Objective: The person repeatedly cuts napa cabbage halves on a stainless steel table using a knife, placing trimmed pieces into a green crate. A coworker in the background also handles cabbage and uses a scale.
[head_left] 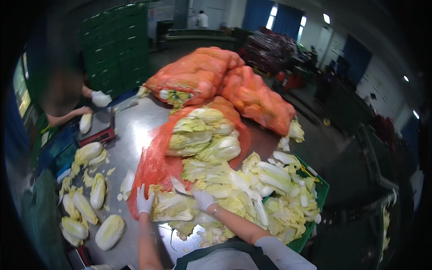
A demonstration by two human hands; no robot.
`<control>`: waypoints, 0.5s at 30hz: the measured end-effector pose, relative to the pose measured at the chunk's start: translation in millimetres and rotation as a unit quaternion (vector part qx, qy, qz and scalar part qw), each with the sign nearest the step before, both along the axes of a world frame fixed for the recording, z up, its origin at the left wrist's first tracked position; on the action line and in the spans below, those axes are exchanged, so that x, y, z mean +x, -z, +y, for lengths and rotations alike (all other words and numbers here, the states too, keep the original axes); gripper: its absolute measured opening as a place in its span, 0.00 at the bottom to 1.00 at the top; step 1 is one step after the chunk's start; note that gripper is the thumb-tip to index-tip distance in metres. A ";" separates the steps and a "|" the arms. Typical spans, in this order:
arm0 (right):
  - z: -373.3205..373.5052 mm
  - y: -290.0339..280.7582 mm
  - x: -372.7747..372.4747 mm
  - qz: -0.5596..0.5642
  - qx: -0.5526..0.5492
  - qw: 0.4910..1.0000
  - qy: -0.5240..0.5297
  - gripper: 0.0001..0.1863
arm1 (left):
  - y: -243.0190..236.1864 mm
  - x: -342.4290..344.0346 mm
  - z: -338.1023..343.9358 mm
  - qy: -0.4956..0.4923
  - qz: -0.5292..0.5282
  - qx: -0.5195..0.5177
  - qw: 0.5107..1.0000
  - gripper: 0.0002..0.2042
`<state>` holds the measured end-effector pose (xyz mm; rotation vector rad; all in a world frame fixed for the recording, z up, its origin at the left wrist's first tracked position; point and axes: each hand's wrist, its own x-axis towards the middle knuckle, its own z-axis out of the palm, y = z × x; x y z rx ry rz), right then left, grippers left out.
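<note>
Trimming the cabbage [173, 211] that lies between the two hands, at the lower edge of the red mesh bag [152, 173], probably goes best with the left hand [145, 203] bracing its left end and the right hand [203, 199], apparently closed round a knife [181, 188], working in short strokes clear of those fingers. The knife's handle is hidden by the right glove, the surrounding loose leaves [231, 204] blur the cabbage's outline, and I cannot tell whether the left fingers grip or merely rest.
</note>
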<state>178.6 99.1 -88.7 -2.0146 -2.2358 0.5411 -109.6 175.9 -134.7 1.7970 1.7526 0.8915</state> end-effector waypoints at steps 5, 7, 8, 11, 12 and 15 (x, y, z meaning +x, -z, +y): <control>-42.4 21.6 46.8 0.035 0.046 0.995 0.076 0.18 | -9.5 14.8 -20.1 0.031 -0.008 -0.054 0.998 0.32; -69.5 6.2 83.1 0.029 0.000 0.991 0.132 0.17 | -3.7 14.5 -23.6 0.036 0.005 -0.031 0.999 0.33; -83.7 4.2 103.6 0.027 0.031 0.986 0.160 0.16 | 4.3 13.1 -25.3 0.029 0.025 -0.009 0.999 0.34; -120.3 6.0 182.2 -0.065 0.031 0.967 0.242 0.13 | 12.2 21.5 -30.4 0.060 0.053 0.017 0.997 0.33; -134.8 4.1 208.6 -0.065 0.055 0.961 0.262 0.12 | 13.3 23.1 -32.2 0.067 0.061 0.028 0.995 0.32; -186.2 5.8 279.3 -0.122 0.141 0.933 0.307 0.11 | 22.7 35.9 -38.6 0.063 -0.003 0.024 0.998 0.30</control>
